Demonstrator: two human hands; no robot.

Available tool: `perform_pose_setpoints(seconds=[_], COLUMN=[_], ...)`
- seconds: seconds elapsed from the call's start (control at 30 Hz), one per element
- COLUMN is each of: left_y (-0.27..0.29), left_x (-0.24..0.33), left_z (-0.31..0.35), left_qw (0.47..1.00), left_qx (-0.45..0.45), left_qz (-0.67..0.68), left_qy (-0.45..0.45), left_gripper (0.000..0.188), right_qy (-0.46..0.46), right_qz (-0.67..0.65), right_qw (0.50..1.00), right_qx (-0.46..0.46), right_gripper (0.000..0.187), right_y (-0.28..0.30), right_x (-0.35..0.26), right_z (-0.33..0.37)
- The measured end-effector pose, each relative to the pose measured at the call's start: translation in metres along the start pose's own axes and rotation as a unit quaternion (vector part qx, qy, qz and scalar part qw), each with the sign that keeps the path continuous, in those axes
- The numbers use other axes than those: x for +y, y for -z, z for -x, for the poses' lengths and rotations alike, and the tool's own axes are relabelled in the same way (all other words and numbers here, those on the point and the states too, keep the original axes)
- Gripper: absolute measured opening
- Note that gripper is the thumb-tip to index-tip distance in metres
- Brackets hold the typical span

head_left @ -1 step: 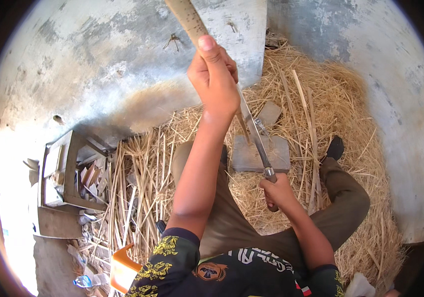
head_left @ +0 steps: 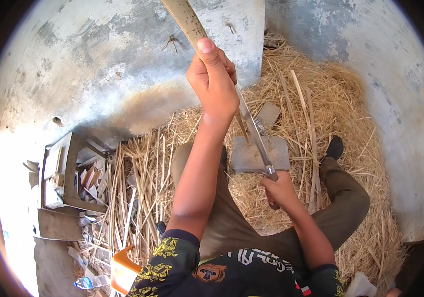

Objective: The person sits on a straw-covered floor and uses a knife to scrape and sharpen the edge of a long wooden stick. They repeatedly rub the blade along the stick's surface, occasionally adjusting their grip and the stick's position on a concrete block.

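Note:
My left hand [head_left: 214, 81] is raised at the upper middle, its fingers wrapped round a speckled tan bamboo piece [head_left: 185, 19] with the thumb along it. The bamboo slants from the top edge down past my wrist, and its thin lower end reaches a flat grey block [head_left: 246, 157] on the straw. In my right hand [head_left: 280, 190], lower and nearer to me, is the dark handle of a long knife [head_left: 257, 139]. Its narrow metal blade points up and left alongside the bamboo. The blade's tip is hidden behind my left hand, so I cannot tell whether it touches the bamboo.
Straw shavings [head_left: 341, 99] cover the floor around my legs. Long bamboo strips [head_left: 306, 116] lie at the right. A wooden frame [head_left: 68, 171] with scraps stands left, near an orange plastic object [head_left: 123, 271] and a plastic bottle [head_left: 90, 282]. Worn walls [head_left: 123, 54] enclose the far side.
My right hand and the knife have shifted very slightly to the right. My left hand keeps its hold on the bamboo.

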State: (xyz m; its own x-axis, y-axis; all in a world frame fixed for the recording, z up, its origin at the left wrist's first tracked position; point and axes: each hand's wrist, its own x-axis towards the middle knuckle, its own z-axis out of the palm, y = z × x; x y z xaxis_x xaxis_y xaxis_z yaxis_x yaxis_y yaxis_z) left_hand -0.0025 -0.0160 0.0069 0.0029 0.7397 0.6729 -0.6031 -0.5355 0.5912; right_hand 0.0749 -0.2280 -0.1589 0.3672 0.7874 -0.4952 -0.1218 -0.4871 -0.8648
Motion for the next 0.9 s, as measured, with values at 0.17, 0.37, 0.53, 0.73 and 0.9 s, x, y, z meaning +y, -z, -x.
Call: perform_pose_setpoints(seconds=[0.17,0.37,0.53,0.73,0.9], left_y=[0.001,0.007,0.009,0.014,0.013], left_x=[0.001,-0.001,0.004,0.01,0.013], left_z=[-0.001,-0.007,-0.003,-0.004,-0.004], left_qw=[0.999,0.999,0.999,0.989,0.989], left_qx=[0.027,0.042,0.002,-0.095,-0.104], left_qz=[-0.017,-0.026,0.0,0.057,0.048], left_qy=[-0.005,-0.008,0.035,0.102,0.09], left_gripper=[0.057,0.057,0.06,0.066,0.067], right_qy=[0.238,-0.042,0.064,0.132,-0.019], right_qz=[-0.09,0.052,0.026,-0.161,0.011], right_qw=[0.965,0.998,0.996,0.978,1.0], right_qx=[0.068,0.012,0.051,0.012,-0.015], right_gripper=[0.029,0.024,0.024,0.025,0.024], right_y=[-0.003,-0.004,0.004,-0.008,-0.011], right_x=[-0.026,0.017,0.014,-0.015,-0.007], right_z=[0.012,-0.008,-0.004,0.018,0.015])
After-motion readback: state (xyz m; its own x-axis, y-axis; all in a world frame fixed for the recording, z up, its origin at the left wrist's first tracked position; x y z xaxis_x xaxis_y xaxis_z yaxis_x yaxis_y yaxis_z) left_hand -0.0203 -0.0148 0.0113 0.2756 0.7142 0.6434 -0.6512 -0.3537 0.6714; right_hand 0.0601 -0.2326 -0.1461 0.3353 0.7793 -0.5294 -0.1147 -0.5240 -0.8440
